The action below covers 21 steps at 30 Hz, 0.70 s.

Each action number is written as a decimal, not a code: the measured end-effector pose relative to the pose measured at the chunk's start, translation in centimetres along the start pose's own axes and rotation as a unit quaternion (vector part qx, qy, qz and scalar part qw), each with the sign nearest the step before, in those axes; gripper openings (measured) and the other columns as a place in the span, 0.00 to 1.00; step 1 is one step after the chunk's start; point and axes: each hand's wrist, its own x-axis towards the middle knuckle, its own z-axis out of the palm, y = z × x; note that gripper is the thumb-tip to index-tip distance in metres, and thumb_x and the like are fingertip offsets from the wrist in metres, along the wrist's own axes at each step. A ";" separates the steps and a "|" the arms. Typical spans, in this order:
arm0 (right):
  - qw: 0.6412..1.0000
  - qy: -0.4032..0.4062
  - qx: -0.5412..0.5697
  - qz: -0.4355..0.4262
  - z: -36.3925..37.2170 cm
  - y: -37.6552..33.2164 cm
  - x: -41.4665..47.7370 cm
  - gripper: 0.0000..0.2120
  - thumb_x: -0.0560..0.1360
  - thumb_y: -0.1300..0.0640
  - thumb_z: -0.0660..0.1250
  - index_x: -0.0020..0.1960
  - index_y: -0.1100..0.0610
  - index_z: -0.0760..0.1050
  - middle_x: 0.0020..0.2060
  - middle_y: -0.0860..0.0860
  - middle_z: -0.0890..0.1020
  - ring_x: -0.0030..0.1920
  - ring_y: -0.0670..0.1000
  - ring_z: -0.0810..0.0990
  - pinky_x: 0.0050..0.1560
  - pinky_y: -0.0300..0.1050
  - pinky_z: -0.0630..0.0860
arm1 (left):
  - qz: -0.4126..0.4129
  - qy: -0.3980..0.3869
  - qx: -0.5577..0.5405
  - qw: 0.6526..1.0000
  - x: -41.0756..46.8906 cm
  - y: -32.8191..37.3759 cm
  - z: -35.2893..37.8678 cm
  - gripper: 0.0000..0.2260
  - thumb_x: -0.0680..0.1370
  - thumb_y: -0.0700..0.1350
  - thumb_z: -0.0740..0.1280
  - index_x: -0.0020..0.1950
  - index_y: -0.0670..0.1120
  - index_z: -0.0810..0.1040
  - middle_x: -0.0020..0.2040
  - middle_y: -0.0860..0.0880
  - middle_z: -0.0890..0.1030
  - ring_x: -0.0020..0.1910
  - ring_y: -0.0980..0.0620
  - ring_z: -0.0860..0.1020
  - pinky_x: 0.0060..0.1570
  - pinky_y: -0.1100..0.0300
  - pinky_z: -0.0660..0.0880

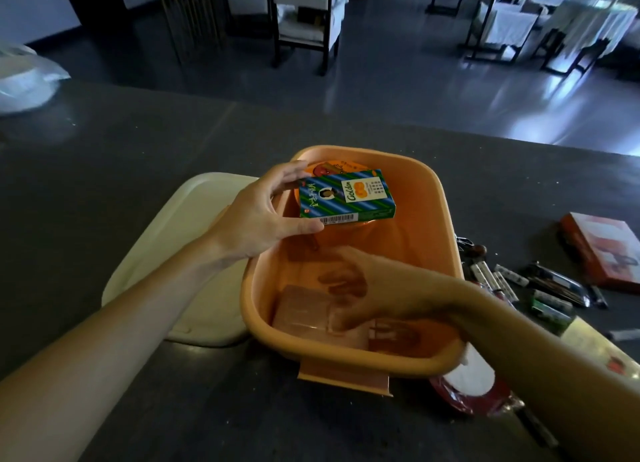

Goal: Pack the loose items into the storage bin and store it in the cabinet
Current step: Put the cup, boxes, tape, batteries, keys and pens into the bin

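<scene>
Head view: orange rounded-rectangular plastic storage bin [440,219] sits open on the dark grey worktop [104,143], cream plastic lid [166,254] lying flat just beside it on the left. Left hand [256,219] holds a green-and-blue striped cardboard box [346,198] over the far half of the bin; grip is a wide pinch, fingers on the far long edge, thumb on the near barcode edge, closed on the box. Box is roughly level, long axis running left-right across the bin, sticking out to the right of the hand. Under it a round orange lidded container [332,166] already occupies the far end. Right hand [367,288] is down inside the near half, fingers loosely spread over pinkish flat packets [304,312] on the bin floor; cannot tell if it is holding one or just pressing them.

Judgement: box goes straight down from the left hand, free floor lies between the round container and the packets, so the left hand is the nearer one and the drop space is toward the person. More loose stuff not packed yet: pens and small tubes [540,288] and a flat red-orange box [602,250] on the worktop right of the bin, a red-and-white wrapped pack [474,385] near the bin's near right corner.
</scene>
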 end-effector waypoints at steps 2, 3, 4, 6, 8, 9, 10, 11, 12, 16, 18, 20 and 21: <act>0.998 0.039 0.055 -0.020 -1.6 -0.5 -1.1 0.36 0.66 0.58 0.73 0.69 0.45 0.60 0.55 0.41 0.76 0.54 0.40 0.77 0.48 0.35 0.76 | 0.002 0.008 -0.006 1.000 0.0 0.2 -0.1 0.37 0.60 0.56 0.75 0.67 0.59 0.65 0.59 0.67 0.71 0.57 0.75 0.68 0.48 0.78 0.69; 0.995 0.070 0.069 -0.028 -2.6 -0.6 -1.8 0.32 0.67 0.58 0.73 0.67 0.45 0.64 0.54 0.42 0.78 0.53 0.41 0.78 0.49 0.37 0.77 | -0.001 0.009 -0.008 1.000 -0.1 0.2 -0.3 0.37 0.60 0.55 0.75 0.67 0.59 0.65 0.59 0.67 0.71 0.58 0.72 0.69 0.49 0.77 0.69; 0.991 0.107 0.071 -0.034 -3.6 -0.7 -2.6 0.28 0.67 0.58 0.72 0.64 0.45 0.67 0.52 0.42 0.79 0.52 0.42 0.79 0.48 0.38 0.77 | -0.002 0.009 -0.010 1.000 -0.2 0.3 -0.4 0.37 0.61 0.55 0.75 0.66 0.60 0.64 0.60 0.66 0.71 0.60 0.70 0.69 0.51 0.75 0.68; 0.982 0.177 0.055 -0.044 -5.5 -0.8 -4.0 0.24 0.66 0.55 0.72 0.60 0.45 0.70 0.50 0.41 0.79 0.49 0.42 0.79 0.41 0.35 0.77 | 0.000 0.002 -0.019 1.000 -0.4 0.5 -0.7 0.36 0.61 0.54 0.75 0.67 0.59 0.64 0.62 0.64 0.71 0.62 0.67 0.69 0.55 0.72 0.68; 0.972 0.210 0.087 -0.053 -6.6 -0.9 -4.7 0.25 0.62 0.51 0.74 0.58 0.45 0.73 0.49 0.43 0.80 0.47 0.44 0.80 0.38 0.34 0.79 | 0.009 -0.009 -0.021 1.000 -0.7 1.0 -0.7 0.36 0.62 0.53 0.75 0.67 0.59 0.64 0.62 0.63 0.71 0.61 0.69 0.69 0.55 0.74 0.68; 0.967 0.216 0.117 -0.066 -6.7 -1.1 -4.8 0.25 0.59 0.48 0.75 0.55 0.42 0.74 0.48 0.43 0.81 0.48 0.45 0.81 0.41 0.37 0.80 | 0.015 -0.017 -0.023 0.999 -0.9 1.3 -0.7 0.36 0.62 0.52 0.75 0.67 0.58 0.65 0.62 0.63 0.71 0.61 0.70 0.69 0.53 0.76 0.69; 0.962 0.222 0.135 -0.083 -6.8 -1.3 -4.9 0.25 0.56 0.45 0.75 0.52 0.39 0.75 0.48 0.42 0.82 0.49 0.44 0.81 0.45 0.41 0.80 | 0.021 -0.027 -0.029 0.999 -1.0 1.5 -0.5 0.36 0.61 0.52 0.75 0.67 0.58 0.65 0.62 0.63 0.71 0.61 0.70 0.69 0.53 0.75 0.70; 0.960 0.226 0.131 -0.102 -6.7 -1.5 -4.9 0.27 0.54 0.43 0.75 0.53 0.38 0.74 0.49 0.40 0.82 0.50 0.42 0.80 0.48 0.42 0.80 | 0.025 -0.037 -0.033 0.998 -1.2 1.7 -0.4 0.36 0.61 0.52 0.75 0.66 0.59 0.65 0.63 0.62 0.71 0.62 0.68 0.69 0.55 0.72 0.71; 0.962 0.222 0.108 -0.114 -6.6 -1.7 -4.7 0.31 0.53 0.42 0.74 0.55 0.38 0.72 0.50 0.40 0.81 0.51 0.40 0.79 0.49 0.41 0.79 | 0.026 -0.047 -0.033 0.998 -1.3 1.8 -0.2 0.36 0.60 0.52 0.76 0.66 0.60 0.65 0.63 0.61 0.71 0.63 0.65 0.69 0.58 0.66 0.72; 0.966 0.236 -0.090 -0.055 -5.7 -1.4 -3.8 0.39 0.58 0.43 0.75 0.66 0.43 0.64 0.53 0.38 0.71 0.48 0.37 0.74 0.36 0.27 0.73 | 0.021 -0.064 0.002 0.998 -2.1 2.0 0.6 0.38 0.59 0.56 0.76 0.66 0.64 0.64 0.63 0.63 0.70 0.66 0.63 0.67 0.66 0.53 0.68; 0.949 0.250 -0.185 -0.046 -5.4 -1.0 -3.7 0.38 0.61 0.45 0.75 0.67 0.46 0.63 0.55 0.42 0.69 0.50 0.41 0.73 0.40 0.30 0.71 | 0.013 -0.080 0.002 0.997 -2.4 2.0 0.9 0.38 0.60 0.55 0.76 0.66 0.65 0.63 0.63 0.64 0.70 0.66 0.63 0.67 0.65 0.52 0.69; 0.939 0.245 -0.235 -0.046 -4.9 -0.7 -3.6 0.37 0.61 0.43 0.75 0.66 0.47 0.64 0.56 0.45 0.68 0.53 0.45 0.71 0.50 0.37 0.72 | 0.006 -0.106 -0.015 0.994 -2.7 1.9 0.8 0.40 0.59 0.54 0.77 0.66 0.66 0.62 0.64 0.64 0.69 0.66 0.61 0.69 0.64 0.52 0.71; 0.938 0.239 -0.248 -0.043 -4.6 -0.7 -3.5 0.37 0.61 0.42 0.75 0.65 0.47 0.65 0.56 0.46 0.68 0.54 0.46 0.70 0.53 0.41 0.72 | 0.007 -0.114 -0.018 0.993 -2.8 1.8 0.7 0.42 0.59 0.54 0.77 0.68 0.65 0.61 0.65 0.64 0.68 0.66 0.62 0.68 0.64 0.54 0.71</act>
